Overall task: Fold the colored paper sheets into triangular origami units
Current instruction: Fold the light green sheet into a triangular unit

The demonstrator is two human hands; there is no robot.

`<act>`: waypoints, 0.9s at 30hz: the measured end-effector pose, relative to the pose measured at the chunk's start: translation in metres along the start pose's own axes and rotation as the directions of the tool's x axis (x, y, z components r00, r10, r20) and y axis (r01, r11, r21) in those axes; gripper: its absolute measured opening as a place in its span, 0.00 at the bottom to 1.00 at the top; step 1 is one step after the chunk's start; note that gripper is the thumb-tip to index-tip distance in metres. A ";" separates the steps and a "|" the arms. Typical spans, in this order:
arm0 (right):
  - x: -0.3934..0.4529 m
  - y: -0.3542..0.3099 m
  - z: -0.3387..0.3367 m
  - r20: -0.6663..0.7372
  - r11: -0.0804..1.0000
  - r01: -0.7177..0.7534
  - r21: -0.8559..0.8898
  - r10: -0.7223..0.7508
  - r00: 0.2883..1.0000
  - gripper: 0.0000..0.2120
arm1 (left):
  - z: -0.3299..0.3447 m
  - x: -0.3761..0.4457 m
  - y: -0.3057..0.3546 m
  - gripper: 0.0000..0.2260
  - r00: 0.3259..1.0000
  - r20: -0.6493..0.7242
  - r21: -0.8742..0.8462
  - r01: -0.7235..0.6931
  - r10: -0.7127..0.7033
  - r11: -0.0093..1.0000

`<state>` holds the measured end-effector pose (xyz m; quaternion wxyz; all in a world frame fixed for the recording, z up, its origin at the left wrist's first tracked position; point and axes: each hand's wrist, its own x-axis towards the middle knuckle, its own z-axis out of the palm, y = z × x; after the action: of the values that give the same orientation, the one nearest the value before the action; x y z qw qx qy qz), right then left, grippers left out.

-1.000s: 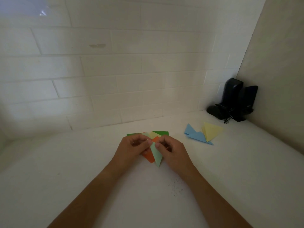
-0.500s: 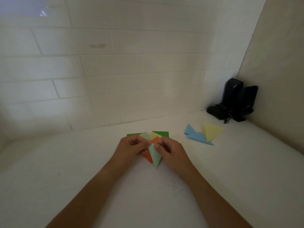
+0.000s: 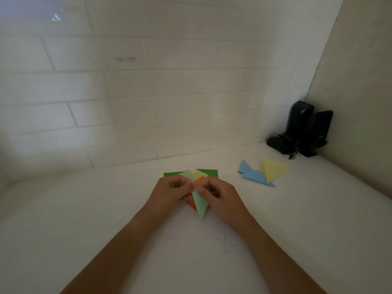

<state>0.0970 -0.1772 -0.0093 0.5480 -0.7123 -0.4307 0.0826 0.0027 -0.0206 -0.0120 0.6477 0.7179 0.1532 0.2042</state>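
At six o'clock of the green, yellow and orange paper stack (image 3: 206, 172), the left hand (image 3: 172, 190) and right hand (image 3: 221, 195) pinch a pale green folded paper triangle (image 3: 200, 205).

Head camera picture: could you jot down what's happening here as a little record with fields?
Being folded: pale green paper, pointed tip toward the person
Left hand: pinches its upper part
Right hand: pinches it too
Underneath: orange sheet, green sheet, on the white counter
Finished: blue unit, yellow unit, to the right
Corner: black speakers

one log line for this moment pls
step: folding | both hands, left hand and right hand, pinch light green paper | done: blue unit, yellow unit
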 end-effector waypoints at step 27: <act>-0.002 -0.002 -0.001 -0.041 0.999 -0.022 -0.049 0.020 0.999 0.14 | 0.002 -0.005 0.003 0.03 0.996 0.004 0.060 -0.087 0.087 0.994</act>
<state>0.0955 -0.1794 -0.0073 0.5377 -0.7318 -0.4139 0.0635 -0.0007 -0.0246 -0.0095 0.6163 0.7433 0.1275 0.2267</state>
